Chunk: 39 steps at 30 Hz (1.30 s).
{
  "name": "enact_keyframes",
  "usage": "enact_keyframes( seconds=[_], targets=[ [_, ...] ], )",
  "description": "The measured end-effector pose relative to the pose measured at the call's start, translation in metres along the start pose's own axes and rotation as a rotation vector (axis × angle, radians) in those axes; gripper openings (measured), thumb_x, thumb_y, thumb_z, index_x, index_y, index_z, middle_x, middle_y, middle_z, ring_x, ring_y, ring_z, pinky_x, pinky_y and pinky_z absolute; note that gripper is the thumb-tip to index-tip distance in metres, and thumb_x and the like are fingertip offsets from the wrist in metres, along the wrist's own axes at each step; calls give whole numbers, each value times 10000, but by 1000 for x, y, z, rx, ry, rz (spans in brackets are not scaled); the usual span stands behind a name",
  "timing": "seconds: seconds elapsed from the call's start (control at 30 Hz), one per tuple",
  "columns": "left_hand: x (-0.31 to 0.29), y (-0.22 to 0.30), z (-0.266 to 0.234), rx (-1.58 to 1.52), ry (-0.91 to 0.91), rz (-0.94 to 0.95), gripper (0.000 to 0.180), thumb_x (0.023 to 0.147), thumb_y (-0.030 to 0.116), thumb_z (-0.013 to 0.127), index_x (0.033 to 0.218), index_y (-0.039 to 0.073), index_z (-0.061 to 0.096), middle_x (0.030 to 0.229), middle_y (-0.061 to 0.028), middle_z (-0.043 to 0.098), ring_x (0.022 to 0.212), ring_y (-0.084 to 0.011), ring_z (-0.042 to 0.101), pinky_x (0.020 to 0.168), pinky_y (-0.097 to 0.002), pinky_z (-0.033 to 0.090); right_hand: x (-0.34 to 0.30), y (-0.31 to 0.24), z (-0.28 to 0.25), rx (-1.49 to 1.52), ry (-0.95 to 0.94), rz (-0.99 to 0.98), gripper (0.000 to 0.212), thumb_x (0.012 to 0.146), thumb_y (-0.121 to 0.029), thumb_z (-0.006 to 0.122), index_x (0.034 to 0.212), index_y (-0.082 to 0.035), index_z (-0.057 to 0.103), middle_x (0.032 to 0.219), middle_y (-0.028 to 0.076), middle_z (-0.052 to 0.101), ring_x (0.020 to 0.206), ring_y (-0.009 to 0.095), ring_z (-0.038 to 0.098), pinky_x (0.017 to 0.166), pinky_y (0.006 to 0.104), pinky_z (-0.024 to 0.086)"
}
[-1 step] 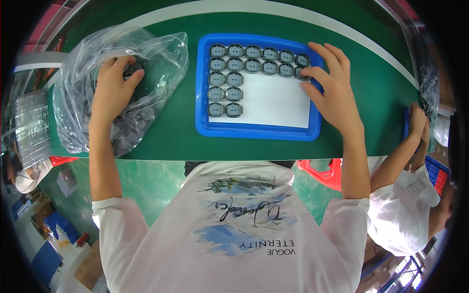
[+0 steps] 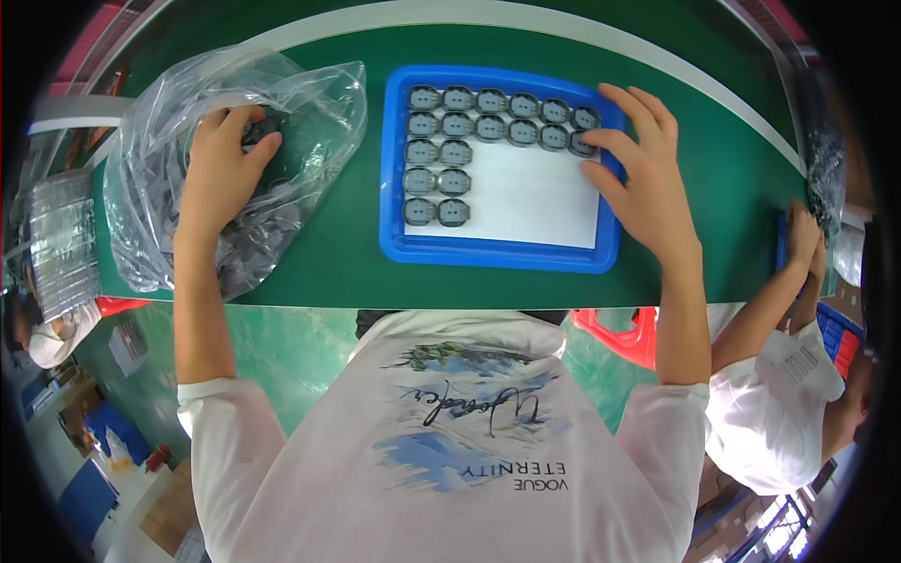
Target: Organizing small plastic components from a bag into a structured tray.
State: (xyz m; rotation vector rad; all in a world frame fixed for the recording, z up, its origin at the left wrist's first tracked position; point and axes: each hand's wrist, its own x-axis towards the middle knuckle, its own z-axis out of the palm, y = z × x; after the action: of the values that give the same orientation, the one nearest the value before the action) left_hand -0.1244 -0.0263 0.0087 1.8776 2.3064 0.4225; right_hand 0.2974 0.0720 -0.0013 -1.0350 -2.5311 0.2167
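Observation:
My left hand (image 2: 221, 169) is inside a clear plastic bag (image 2: 324, 98), closed around a dark grey plastic part (image 2: 261, 129) between thumb and forefinger. More grey parts (image 2: 253, 225) lie heaped in the bag, blurred by the film. Over the right side of a blue tray (image 2: 507, 258) is my right hand (image 2: 643, 174), its fingers spread. Its forefinger tip touches the rightmost grey oval part (image 2: 580, 144) in the second row, with the thumb apart just below. Several like parts (image 2: 456, 125) stand in rows on white paper (image 2: 535, 197) in the tray, filling two top rows and two left columns.
The tray and bag rest on a green table (image 2: 343, 253). A silvery wrapped bundle (image 2: 64, 225) stands at the far left. At right, a co-worker's hands (image 2: 802, 235) are beside another blue tray. A red stool (image 2: 619, 333) is below the table edge.

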Motion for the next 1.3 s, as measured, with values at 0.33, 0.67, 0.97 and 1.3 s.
enact_keyframes(
  seconds=[0.33, 0.67, 0.97, 1.3],
  targets=[
    [-16, 4, 9, 114, 107, 159, 312, 805, 249, 727, 1036, 62, 634, 991, -208, 626, 1004, -431, 589, 876, -505, 512, 66, -85, -15, 517, -122, -264, 272, 818, -3, 712, 1087, -16, 669, 1216, 137, 649, 1101, 321, 642, 899, 381, 527],
    [-16, -2, 4, 135, 26, -163, 457, 715, 137, 675, 1167, 94, 621, 1093, -255, 589, 945, -434, 668, 743, -490, 572, 223, -172, 131, 485, -289, -457, 455, 801, 16, 554, 1255, -9, 559, 1255, 227, 575, 1172, 437, 556, 995, 457, 472],
    [14, -41, -16, -204, 125, -140, 477, 738, 174, 732, 1193, 57, 650, 1105, -218, 697, 1049, -414, 673, 889, -501, 545, 250, -202, 148, 84, -380, -507, 407, 867, -171, 675, 1254, -74, 594, 1263, 215, 552, 1011, 450, 639, 846, 539, 531],
    [-39, -26, -66, -567, 228, -27, 356, 648, 91, 755, 937, 13, 563, 873, -152, 579, 782, -298, 582, 703, -392, 483, 237, -173, 97, 821, -397, -265, 200, 886, 7, 615, 1082, -8, 653, 816, 66, 639, 673, 147, 616, 608, 301, 510]
  ],
)
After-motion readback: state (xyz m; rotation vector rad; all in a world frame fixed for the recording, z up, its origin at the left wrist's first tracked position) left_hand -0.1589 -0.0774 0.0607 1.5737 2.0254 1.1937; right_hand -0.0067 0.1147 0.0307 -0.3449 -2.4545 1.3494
